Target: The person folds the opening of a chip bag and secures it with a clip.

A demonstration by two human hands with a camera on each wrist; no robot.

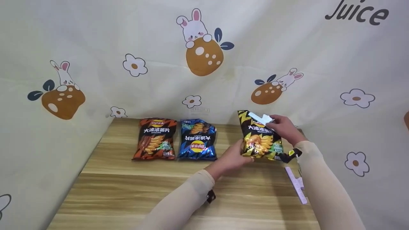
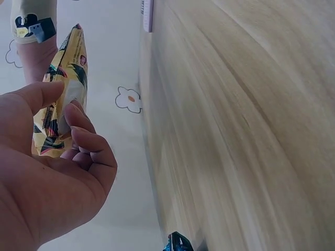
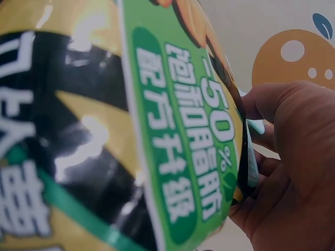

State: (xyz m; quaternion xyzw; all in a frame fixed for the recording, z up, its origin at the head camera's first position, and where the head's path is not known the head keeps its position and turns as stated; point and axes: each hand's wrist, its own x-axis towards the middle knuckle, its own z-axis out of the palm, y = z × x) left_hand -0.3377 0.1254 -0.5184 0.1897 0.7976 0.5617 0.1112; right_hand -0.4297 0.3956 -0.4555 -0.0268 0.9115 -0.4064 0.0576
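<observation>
A black and yellow bag of chips (image 1: 260, 144) is held up off the table at the right. My left hand (image 1: 232, 158) grips its lower left edge, thumb and curled fingers on either side in the left wrist view. At the bag's top, my right hand (image 1: 285, 128) pinches a light blue bag clip (image 1: 259, 118), which lies across the upper edge. The right wrist view is mostly filled by the bag's front (image 3: 183, 130), with the right hand (image 3: 293, 157) beyond it. Whether the clip is fastened, I cannot tell.
To the left, a red and black chip bag (image 1: 155, 139) and a blue one (image 1: 197, 140) lie side by side. A lilac bag clip (image 1: 296, 186) lies near the right edge of the wooden table (image 1: 179, 191). Patterned cloth (image 1: 153, 92) hangs behind and at the sides.
</observation>
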